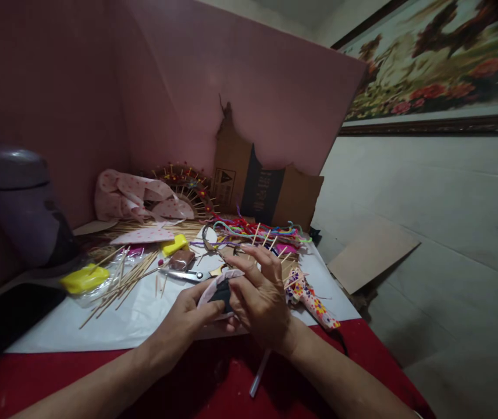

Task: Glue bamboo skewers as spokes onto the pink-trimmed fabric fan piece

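Observation:
My left hand (192, 311) is closed on a small dark piece edged with pale pink fabric (220, 295), its thumb pressed against the dark face. My right hand (260, 294) grips the right side of the same piece, with thumb and fingers bent over it. The fingers hide part of it, so its full shape cannot be made out. Just beyond my left hand lie metal scissors (183, 274) and a brown clay packet (182, 260). To the right of my right hand is a flower-patterned tool with a dark cord (314, 299), resembling a glue gun.
Thin wooden sticks (124, 285), yellow clay packets (85, 279) and a dark phone-like slab (13, 314) lie at left. A purple bottle (24, 203) stands behind them. Colourful pipe cleaners (258, 231) lie before torn cardboard (270, 195). A translucent stick (259, 375) is near the red front edge.

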`<action>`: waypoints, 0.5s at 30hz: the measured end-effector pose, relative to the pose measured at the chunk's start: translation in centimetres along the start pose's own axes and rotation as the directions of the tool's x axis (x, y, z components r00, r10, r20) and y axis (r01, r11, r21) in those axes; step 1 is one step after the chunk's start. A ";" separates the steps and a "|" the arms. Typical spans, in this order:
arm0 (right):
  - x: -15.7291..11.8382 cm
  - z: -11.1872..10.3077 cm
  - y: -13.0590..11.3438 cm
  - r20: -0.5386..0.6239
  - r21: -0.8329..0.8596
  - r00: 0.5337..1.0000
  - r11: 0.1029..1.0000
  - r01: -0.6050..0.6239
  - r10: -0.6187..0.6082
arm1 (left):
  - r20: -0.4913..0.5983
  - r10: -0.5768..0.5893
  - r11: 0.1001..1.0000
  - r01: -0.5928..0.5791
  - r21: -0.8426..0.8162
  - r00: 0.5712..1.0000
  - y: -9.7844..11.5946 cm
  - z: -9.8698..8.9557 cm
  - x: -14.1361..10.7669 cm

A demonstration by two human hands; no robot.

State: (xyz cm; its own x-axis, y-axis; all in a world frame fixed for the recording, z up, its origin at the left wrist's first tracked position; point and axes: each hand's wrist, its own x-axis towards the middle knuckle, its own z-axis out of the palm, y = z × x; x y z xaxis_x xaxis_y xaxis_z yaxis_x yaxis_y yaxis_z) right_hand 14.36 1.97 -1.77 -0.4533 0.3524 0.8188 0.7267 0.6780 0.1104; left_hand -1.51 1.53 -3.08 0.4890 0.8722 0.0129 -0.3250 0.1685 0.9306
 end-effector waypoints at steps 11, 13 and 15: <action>-1.9 -1.1 -0.9 0.008 0.466 0.931 0.822 -0.327 0.366 | -0.251 0.025 0.965 -0.089 -0.247 0.968 2.4 -1.7 0.6; -1.5 -0.6 -0.4 0.195 0.608 0.741 0.514 -0.605 0.643 | -0.287 0.009 0.961 -0.088 -0.264 0.958 2.7 -1.8 0.6; -1.2 -0.1 0.1 0.392 0.701 0.588 0.184 -0.689 0.707 | -0.289 -0.003 0.965 -0.073 -0.251 0.957 2.8 -1.7 0.6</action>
State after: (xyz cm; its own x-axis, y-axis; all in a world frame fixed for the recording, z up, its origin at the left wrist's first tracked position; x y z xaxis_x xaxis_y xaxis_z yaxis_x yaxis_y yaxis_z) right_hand 15.03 1.62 -2.65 0.0449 0.9399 0.3384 0.0846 0.3340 -0.9388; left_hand -3.49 3.33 -1.07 0.2354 0.9671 -0.0960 -0.5529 0.2146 0.8052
